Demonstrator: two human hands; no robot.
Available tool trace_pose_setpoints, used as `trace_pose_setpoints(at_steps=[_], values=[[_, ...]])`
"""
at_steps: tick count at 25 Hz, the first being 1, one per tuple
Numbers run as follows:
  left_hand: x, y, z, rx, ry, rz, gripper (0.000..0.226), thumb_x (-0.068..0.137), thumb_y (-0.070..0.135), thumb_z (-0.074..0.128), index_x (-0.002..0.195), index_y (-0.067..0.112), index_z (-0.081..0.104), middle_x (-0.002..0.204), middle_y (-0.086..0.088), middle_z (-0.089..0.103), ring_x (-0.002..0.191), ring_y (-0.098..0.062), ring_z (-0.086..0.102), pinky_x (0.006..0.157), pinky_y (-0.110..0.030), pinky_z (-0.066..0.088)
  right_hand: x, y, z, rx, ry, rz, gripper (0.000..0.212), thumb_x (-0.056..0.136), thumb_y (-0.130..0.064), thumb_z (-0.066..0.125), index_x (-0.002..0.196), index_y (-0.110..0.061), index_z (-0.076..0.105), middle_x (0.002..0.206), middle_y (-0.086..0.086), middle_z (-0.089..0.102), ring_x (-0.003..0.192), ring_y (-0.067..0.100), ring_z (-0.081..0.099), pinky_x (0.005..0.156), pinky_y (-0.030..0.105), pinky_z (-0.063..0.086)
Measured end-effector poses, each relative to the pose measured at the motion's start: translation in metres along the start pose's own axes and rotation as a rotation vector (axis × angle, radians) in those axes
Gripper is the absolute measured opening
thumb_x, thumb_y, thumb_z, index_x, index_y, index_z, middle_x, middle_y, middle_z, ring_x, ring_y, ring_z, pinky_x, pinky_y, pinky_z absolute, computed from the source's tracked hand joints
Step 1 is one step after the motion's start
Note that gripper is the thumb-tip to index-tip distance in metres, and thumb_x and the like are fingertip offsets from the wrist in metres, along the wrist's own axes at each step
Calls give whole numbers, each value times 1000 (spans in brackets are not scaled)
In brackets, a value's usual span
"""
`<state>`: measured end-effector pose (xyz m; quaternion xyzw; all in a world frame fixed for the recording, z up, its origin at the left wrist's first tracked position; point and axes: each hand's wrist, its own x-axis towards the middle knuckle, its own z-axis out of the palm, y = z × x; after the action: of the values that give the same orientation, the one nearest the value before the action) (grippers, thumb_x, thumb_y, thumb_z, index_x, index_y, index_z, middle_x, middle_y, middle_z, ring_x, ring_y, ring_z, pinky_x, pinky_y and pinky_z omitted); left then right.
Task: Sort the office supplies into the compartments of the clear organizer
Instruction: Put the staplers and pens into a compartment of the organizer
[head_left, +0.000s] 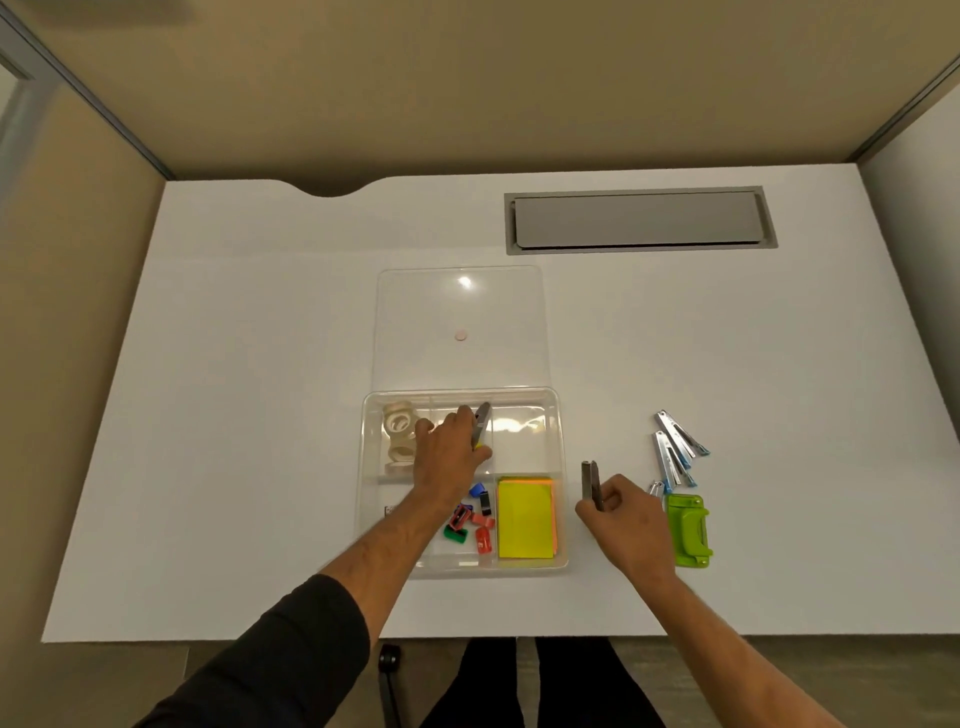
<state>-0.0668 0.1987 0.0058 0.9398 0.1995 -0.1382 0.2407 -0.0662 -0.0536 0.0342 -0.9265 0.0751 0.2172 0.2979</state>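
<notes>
— Organizer: clear, six compartments, on white counter?
— Yes. Left hand grips a grey stapler over the rear middle compartment; right hand pinches another stapler beside it.

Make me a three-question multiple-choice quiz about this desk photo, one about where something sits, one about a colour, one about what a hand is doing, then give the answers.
1. Where are the tape rolls?
A. far left compartment of the organizer
B. on the lid
C. beside the hole punch

2. What colour is the hole punch?
A. red
B. green
C. blue

3. What is the right hand doing?
A. lying flat on the desk
B. gripping a stapler
C. lifting the lid

Answers: 1 A, the rolls lie in the organizer's far left section. 2 B, the punch right of the organizer is bright green. 3 B, its fingers curl round a dark stapler just right of the organizer.
</notes>
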Motion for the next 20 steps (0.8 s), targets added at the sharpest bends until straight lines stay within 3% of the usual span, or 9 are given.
trace_pose_setpoints(at_steps=[5, 9, 11, 14, 20], values=[[1, -7, 10, 47, -67, -17, 40, 80, 42, 72, 106, 21, 49, 87, 4, 63, 78, -18, 56, 87, -38, 27, 9, -11, 2, 50, 9, -52, 20, 69, -44, 64, 67, -27, 54, 55, -8, 57, 55, 8, 56, 54, 32, 49], [-5, -15, -1, -96, -17, 12, 49, 84, 40, 72, 125, 20, 52, 115, -2, 65, 100, -24, 55, 90, -36, 32, 12, -35, 7, 79, -75, -92, 20, 67, -46, 66, 68, -28, 59, 59, -9, 61, 59, 8, 59, 54, 31, 49], [-13, -22, -12, -189, -12, 25, 58, 87, 41, 69, 136, 21, 47, 133, -2, 57, 118, -28, 50, 97, -38, 38, 13, -54, 13, 86, -131, -108, 19, 66, -46, 66, 70, -28, 61, 62, -9, 63, 62, 7, 61, 57, 30, 51], [-30, -36, -27, -198, -34, 87, 70, 89, 46, 64, 148, 25, 33, 151, 0, 40, 137, -22, 37, 110, -37, 34, 17, -88, 28, 82, -188, -120, 21, 63, -47, 65, 68, -28, 61, 65, -9, 64, 64, 8, 62, 60, 31, 53], [-50, -63, -52, -96, 21, 219, 75, 88, 48, 65, 149, 23, 31, 153, -3, 37, 138, -23, 35, 110, -34, 30, 34, -142, 68, -68, -312, -131, 28, 64, -47, 64, 57, -20, 58, 62, -4, 62, 61, 15, 60, 57, 30, 48]])
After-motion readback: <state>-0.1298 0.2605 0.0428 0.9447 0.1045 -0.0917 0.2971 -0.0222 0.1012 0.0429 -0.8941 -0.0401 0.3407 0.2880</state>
